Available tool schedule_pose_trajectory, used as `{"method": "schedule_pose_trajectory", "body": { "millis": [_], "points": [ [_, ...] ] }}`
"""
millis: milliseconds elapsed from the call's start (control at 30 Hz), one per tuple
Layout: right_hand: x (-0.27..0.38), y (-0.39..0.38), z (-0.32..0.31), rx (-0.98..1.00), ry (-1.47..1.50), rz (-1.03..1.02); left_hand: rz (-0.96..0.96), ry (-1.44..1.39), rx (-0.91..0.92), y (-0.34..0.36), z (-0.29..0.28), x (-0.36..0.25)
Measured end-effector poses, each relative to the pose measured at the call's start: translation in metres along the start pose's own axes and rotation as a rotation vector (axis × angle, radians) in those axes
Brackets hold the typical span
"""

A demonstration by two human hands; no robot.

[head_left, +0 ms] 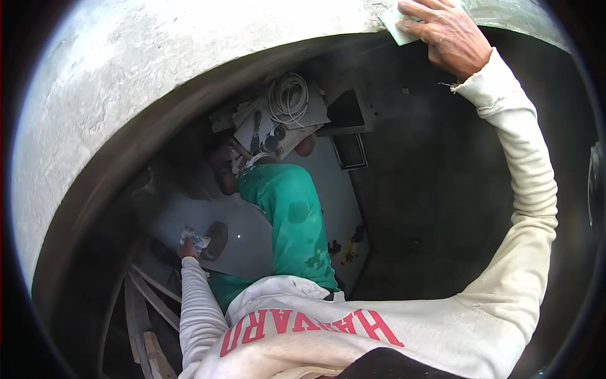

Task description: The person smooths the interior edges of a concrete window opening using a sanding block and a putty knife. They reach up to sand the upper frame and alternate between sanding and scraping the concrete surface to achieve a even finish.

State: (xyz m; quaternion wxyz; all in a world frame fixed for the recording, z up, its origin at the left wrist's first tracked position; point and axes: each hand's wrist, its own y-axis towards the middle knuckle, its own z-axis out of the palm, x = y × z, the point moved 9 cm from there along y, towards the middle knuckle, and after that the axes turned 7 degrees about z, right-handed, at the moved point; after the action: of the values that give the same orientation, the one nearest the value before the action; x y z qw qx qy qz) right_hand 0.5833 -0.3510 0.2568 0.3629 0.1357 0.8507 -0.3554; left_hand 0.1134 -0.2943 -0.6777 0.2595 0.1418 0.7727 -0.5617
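Observation:
Raised at the upper right, my right hand [451,38] has its fingers closed over a flat pale green sheet [398,26]. The sheet lies against the rough grey plastered surface [208,28], with one corner sticking out past the curved lower edge. Low on the left, my left hand [188,249] is closed on a crumpled white and bluish wad [197,238]; whether it is cloth or plastic I cannot tell. Beside that wad a dark round patch [216,240] shows on the pale flat surface [243,224] below me.
Beyond my green-trousered leg [293,208], a coil of white cable [288,101] lies on a board [312,120] with several small tools. A dark rectangular frame [349,153] stands nearby. Long wooden planks [154,294] lean at lower left. A small yellow object [349,252] lies right of my leg.

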Motion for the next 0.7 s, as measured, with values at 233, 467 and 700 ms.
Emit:
{"method": "schedule_pose_trajectory", "body": {
  "millis": [233,467,700],
  "points": [
    [0.002,0.009,0.032,0.069,-0.021,-0.039,-0.081,-0.054,-0.027,-0.014,0.015,-0.022],
    [-0.045,0.021,0.004,-0.094,-0.26,0.075,-0.141,-0.109,0.042,-0.029,0.005,-0.041],
    [-0.021,0.003,-0.031,-0.171,-0.019,0.097,-0.01,-0.086,0.05,-0.031,0.015,-0.034]
  ]
}}
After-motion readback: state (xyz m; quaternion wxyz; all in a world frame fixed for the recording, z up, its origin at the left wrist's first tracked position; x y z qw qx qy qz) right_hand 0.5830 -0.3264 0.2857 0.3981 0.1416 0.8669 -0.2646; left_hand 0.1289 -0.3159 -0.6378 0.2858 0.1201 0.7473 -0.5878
